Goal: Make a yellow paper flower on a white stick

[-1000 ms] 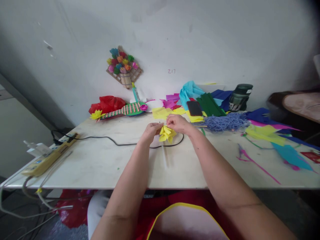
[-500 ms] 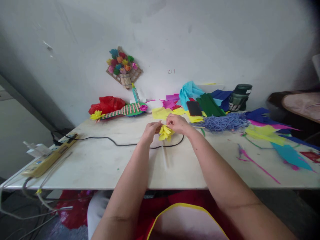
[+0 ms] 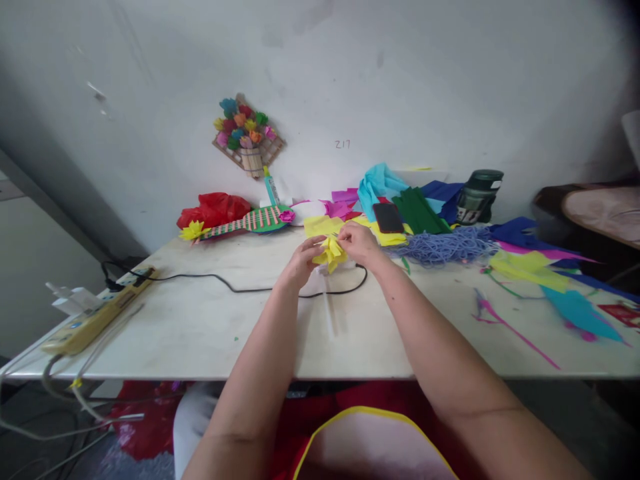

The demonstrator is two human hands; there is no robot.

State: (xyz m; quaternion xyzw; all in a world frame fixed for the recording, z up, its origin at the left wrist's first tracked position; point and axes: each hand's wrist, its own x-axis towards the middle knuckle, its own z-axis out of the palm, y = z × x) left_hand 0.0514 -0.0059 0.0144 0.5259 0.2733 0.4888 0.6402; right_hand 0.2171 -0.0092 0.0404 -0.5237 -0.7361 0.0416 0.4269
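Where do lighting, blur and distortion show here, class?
Head view: diffuse light, dark upper-right corner; head view: the yellow paper flower is soft, fine petal detail unclear; head view: the turquoise paper at right is blurred; head view: the right forearm looks stretched, probably by wide-angle distortion.

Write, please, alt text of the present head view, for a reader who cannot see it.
A person's left hand and right hand hold a yellow flower over a white table. Behind lie a green guitar-shaped craft, a phone and colourful sheets; a flower decoration hangs on the wall.
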